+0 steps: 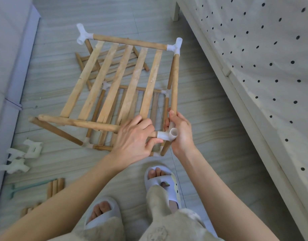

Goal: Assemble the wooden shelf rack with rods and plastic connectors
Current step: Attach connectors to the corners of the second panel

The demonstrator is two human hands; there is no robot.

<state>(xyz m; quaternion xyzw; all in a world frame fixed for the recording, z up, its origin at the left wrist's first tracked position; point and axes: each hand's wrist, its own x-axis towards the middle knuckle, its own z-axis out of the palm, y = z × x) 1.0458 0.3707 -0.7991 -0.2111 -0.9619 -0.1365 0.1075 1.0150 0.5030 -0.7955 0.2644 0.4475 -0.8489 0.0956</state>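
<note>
A wooden slatted shelf panel [115, 80] is held tilted above the floor, with white plastic connectors [175, 46] at its two far corners. My left hand [134, 141] grips the panel's near rod, thumb pressed under a white connector [164, 135] at the near right corner. My right hand [180, 133] wraps round that connector and the lower end of the right side rod [175, 80]. A short rod sticks down from the connector. Below the panel stands a lower shelf frame [144, 91] with its own white connectors.
Loose white connectors [22, 157] lie on the floor at left, with short rods [55, 186] and a teal tool [15, 189] nearer me. More loose rods lie beyond the rack. A sofa edges the left, a dotted bed [254, 66] the right. My slippered feet [162, 183] stand below.
</note>
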